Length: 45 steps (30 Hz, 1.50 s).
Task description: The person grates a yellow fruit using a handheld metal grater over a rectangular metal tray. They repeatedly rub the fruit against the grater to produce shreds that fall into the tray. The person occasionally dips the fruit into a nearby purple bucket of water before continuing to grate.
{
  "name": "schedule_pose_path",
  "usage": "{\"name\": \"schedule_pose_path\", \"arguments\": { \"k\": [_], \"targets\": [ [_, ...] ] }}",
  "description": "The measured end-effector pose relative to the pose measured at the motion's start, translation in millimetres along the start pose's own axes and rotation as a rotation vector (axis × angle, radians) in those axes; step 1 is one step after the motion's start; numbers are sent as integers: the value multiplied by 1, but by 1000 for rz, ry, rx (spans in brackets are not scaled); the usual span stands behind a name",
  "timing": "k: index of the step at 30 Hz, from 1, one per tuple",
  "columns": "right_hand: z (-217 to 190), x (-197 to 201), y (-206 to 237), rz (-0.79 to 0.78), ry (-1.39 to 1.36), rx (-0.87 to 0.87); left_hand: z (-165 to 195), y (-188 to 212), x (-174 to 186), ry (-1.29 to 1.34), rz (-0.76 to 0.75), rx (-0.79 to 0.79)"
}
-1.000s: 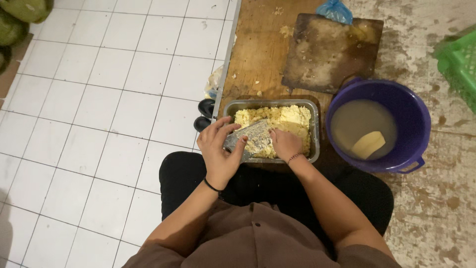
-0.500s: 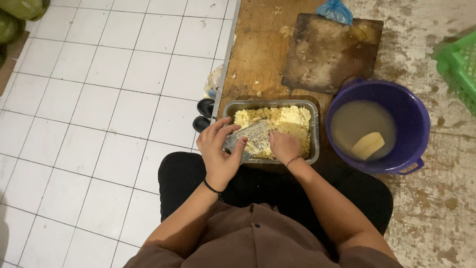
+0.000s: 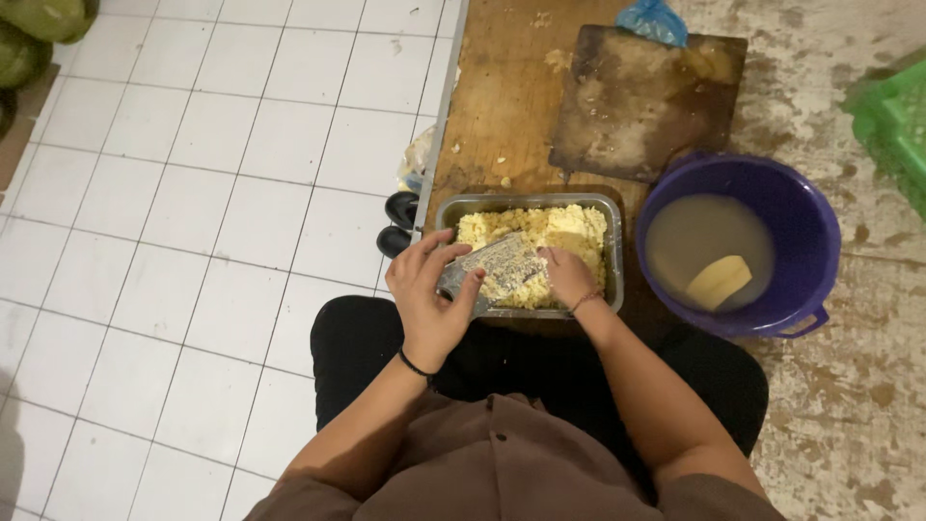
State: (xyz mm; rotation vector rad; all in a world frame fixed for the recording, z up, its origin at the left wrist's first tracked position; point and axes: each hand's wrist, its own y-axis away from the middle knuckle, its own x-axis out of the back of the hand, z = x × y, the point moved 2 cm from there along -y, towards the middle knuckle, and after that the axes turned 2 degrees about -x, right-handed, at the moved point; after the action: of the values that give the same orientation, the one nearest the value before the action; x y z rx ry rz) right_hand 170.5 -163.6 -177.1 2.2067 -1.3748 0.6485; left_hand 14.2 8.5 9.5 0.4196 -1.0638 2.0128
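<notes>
A rectangular metal tray (image 3: 617, 253) full of pale yellow grated pulp (image 3: 564, 232) sits on a low wooden board in front of me. A flat metal grater (image 3: 500, 264) lies slanted over the tray's near left corner. My left hand (image 3: 429, 297) grips the grater's lower end. My right hand (image 3: 567, 275) is closed against the grater's face, pressing on something that the fingers hide.
A purple bucket (image 3: 810, 227) of cloudy water with a pale yellow chunk (image 3: 717, 281) stands to the right. A dark chopping board (image 3: 641, 101) lies beyond the tray. White floor tiles (image 3: 212, 212) spread left, a green crate (image 3: 892, 121) is far right, green fruits (image 3: 34, 29) top left.
My right hand has slid a little along the grater over the tray. The left hand keeps its hold in the same spot.
</notes>
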Motion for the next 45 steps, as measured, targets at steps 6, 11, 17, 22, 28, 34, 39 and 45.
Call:
{"name": "schedule_pose_path", "arguments": {
  "k": [6,11,17,22,28,34,39,45],
  "targets": [
    [5,3,-9,-128,84,4,1,0,2,0,9,7],
    [0,6,-5,-107,149,48,2,-1,5,-15,-6,5],
    [0,-3,1,-64,323,-6,8,-1,8,-15,-32,10],
    [2,-7,-5,-90,350,12,9,-3,9,-17,-40,25],
    [1,-11,-3,-197,369,62,8,-1,9,-17,-38,17],
    [-8,-13,3,-55,453,126,9,-1,10,-6,-39,22],
    [-14,-11,5,18,507,168,10,-1,11,7,-40,37],
    [-13,-13,7,32,471,220,7,-1,10,-12,-37,28]
  ]
}}
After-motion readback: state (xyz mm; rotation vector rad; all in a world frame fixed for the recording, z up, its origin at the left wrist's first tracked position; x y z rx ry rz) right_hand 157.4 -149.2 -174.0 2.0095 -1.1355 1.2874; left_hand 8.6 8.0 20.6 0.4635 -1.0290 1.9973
